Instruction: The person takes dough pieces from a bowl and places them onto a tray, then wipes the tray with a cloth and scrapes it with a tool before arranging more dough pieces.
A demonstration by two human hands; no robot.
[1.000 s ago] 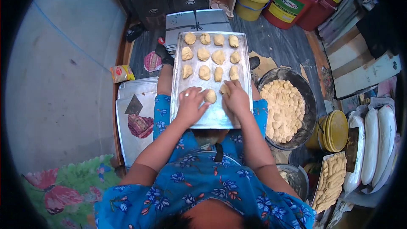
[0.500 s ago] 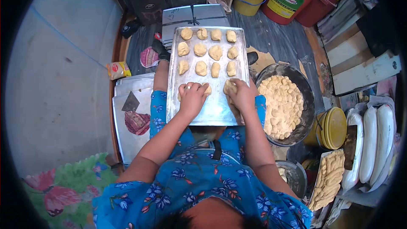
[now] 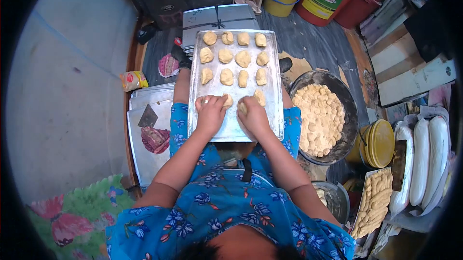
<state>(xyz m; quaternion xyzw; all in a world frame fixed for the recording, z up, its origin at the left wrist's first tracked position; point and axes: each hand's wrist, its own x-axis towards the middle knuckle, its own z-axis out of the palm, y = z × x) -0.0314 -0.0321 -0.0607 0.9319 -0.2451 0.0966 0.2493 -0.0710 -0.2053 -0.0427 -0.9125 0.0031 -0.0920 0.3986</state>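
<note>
A metal baking tray rests across my lap, carrying rows of rounded dough pieces. In the tray's near row, the curled fingers and thumb of my left hand press on a dough piece; what lies under the palm is hidden. Just to its right, my right hand has its fingers closed round another dough piece, mostly covered by the hand. One more dough piece sits right above my right hand, untouched by the left.
To the right of the tray stands a large dark basin heaped with dough balls. Farther right are a yellow bucket, a tray of shaped dough and plastic-wrapped white packages. Stacked metal trays lie to the left.
My right hand has moved left from the dough piece at the right of the near row, leaving it uncovered, and now holds another piece. My left hand has shifted slightly left.
</note>
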